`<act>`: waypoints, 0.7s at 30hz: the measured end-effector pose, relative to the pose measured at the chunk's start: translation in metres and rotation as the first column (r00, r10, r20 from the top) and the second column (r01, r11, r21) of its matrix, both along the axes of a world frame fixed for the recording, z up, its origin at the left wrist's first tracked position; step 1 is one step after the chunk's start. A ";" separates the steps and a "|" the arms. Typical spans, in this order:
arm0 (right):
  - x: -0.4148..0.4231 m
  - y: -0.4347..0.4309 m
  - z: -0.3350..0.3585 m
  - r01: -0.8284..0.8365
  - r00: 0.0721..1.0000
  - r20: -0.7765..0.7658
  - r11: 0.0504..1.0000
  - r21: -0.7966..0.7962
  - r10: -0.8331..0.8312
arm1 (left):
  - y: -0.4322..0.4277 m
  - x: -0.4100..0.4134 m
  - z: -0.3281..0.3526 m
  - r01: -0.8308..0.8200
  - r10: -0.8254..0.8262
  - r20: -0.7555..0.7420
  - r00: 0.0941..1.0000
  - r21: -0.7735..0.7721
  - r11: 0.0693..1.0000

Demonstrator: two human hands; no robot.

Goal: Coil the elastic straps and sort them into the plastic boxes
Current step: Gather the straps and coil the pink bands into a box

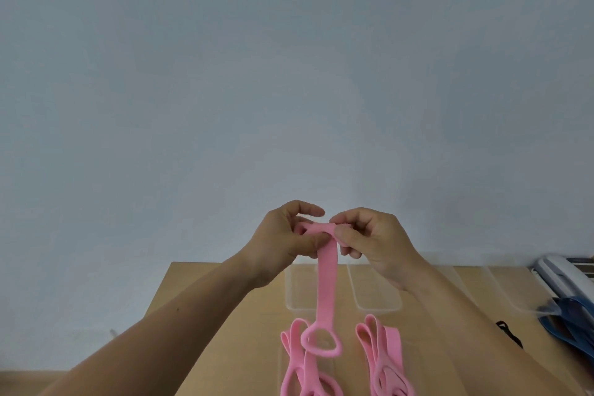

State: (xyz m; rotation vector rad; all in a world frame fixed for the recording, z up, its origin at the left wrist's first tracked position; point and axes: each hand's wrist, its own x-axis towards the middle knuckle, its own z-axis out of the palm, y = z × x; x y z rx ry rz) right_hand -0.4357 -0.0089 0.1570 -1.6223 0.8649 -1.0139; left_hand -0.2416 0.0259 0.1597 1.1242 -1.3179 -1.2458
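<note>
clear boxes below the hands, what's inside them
The left clear box and right clear box look empty where visible. The left hand, right hand and hanging pink strap cover their far ends.

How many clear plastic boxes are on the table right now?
3. Two sit side by side behind the hanging pink strap: left box and middle box. A third box lies farther right, beside the blue straps. The right forearm may hide another.

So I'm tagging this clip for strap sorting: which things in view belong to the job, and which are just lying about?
Job: pink elastic strap pinched by left hand and right hand; loose pink straps on the wooden table; blue elastic straps; clear plastic boxes.
Lying about: white-grey device at the far right; small black cord.
</note>
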 end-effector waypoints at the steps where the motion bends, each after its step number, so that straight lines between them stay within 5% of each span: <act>1: 0.001 0.000 0.000 0.006 1.000 0.019 1.000 -0.012 -0.006 | 0.000 0.001 0.002 0.028 -0.026 -0.047 0.999 0.050 0.998; 13: 0.004 -0.001 -0.009 -0.007 0.996 -0.082 0.945 -0.326 -0.021 | 0.002 0.008 0.007 0.256 -0.206 -0.203 0.957 0.257 0.932; 21: 0.008 0.001 -0.015 -0.038 0.997 0.059 0.999 -0.031 0.040 | 0.000 0.007 0.000 0.128 -0.092 -0.203 0.975 0.176 0.976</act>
